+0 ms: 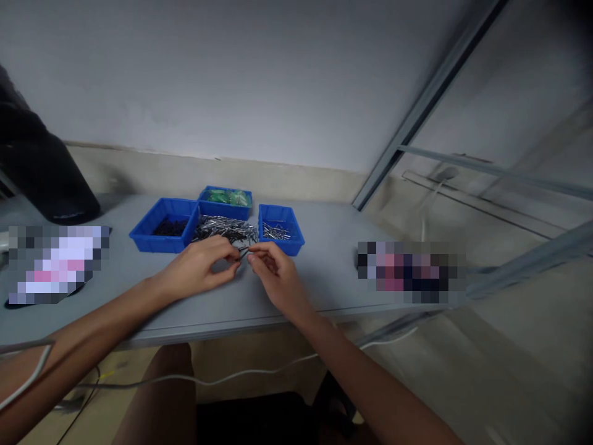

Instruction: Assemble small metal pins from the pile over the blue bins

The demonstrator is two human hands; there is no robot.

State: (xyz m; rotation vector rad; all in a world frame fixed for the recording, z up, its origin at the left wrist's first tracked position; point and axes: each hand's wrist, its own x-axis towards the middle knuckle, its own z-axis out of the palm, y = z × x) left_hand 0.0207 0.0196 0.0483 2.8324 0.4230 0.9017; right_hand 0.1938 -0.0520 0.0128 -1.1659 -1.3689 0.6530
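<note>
My left hand (204, 266) pinches one end of a small thin dark piece (243, 250) near the middle of the table. The fingertips of my right hand (274, 272) close on the same piece from the other side. Just behind my hands lies a loose pile of thin metal pins (225, 227), partly hidden by my left hand. A blue bin with dark small parts (170, 227) is left of the pile, and another blue bin with silver pins (278, 230) is right of it. Behind the pile, a third blue bin holds green-and-clear packets (228, 198).
A large black object (46, 167) stands at the back left of the grey table (324, 272). Blurred-out items lie at the left and right. A metal frame (430, 80) rises at the right, and a white cable (241, 374) hangs below the table edge.
</note>
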